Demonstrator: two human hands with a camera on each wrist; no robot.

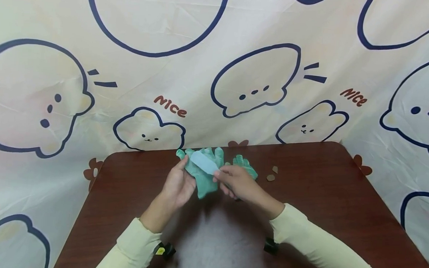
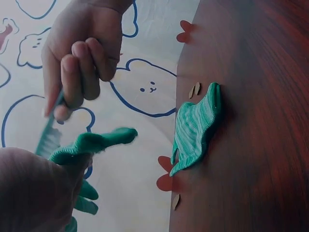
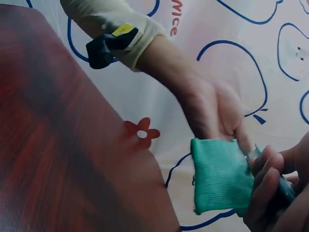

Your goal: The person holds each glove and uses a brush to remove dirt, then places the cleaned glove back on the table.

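A green knitted glove [image 1: 206,183] is raised above the table, its fingers pointing away from me. My left hand [image 1: 178,184] holds it along its left edge, thumb on top, the other fingers mostly hidden beneath the glove. My right hand [image 1: 239,181] grips the handle of a pale blue brush [image 1: 205,162], whose flat head lies over the glove's palm. White bristles [image 2: 49,143] show on the brush in the left wrist view, turned toward the glove. A second green glove [image 2: 197,126] lies on the table, just beyond my right hand.
Small brown flat pieces [image 1: 271,178] lie on the dark wooden table [image 1: 323,202], right of the second glove. A printed cloth [image 1: 255,24] hangs behind the table's far edge and along the sides.
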